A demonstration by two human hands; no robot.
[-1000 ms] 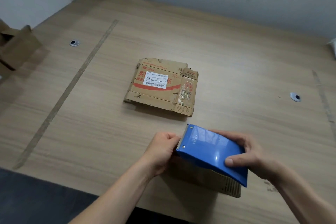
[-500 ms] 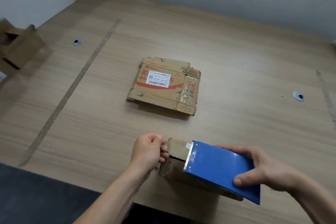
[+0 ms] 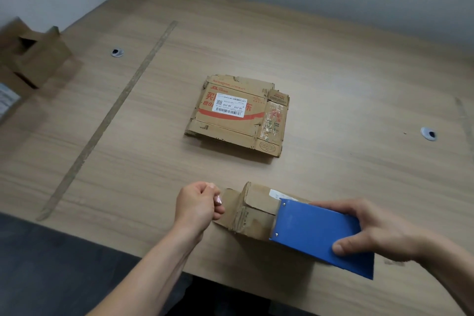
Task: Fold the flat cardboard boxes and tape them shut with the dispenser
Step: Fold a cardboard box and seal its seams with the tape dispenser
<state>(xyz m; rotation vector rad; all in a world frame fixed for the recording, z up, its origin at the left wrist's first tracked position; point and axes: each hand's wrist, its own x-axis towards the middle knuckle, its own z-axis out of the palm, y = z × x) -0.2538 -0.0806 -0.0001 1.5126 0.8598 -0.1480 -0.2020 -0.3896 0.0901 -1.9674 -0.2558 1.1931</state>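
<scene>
A small folded cardboard box point(image 3: 256, 209) lies near the table's front edge. My right hand point(image 3: 377, 231) grips the blue tape dispenser point(image 3: 318, 233), which rests on top of the box toward its right end. My left hand point(image 3: 197, 204) pinches the free end of the tape point(image 3: 227, 200) just left of the box, and the clear strip runs from there over the box's left end. A flat cardboard box point(image 3: 238, 115) with a white shipping label and red print lies in the middle of the table.
Folded brown boxes point(image 3: 30, 59) stand at the far left edge of the wooden table point(image 3: 346, 100). Two round cable grommets point(image 3: 117, 52) point(image 3: 428, 133) sit in the tabletop. White walls close off the back and left.
My right hand slid the dispenser to the right along the box top. My left hand drew the tape end out to the left, uncovering the box's left end.
</scene>
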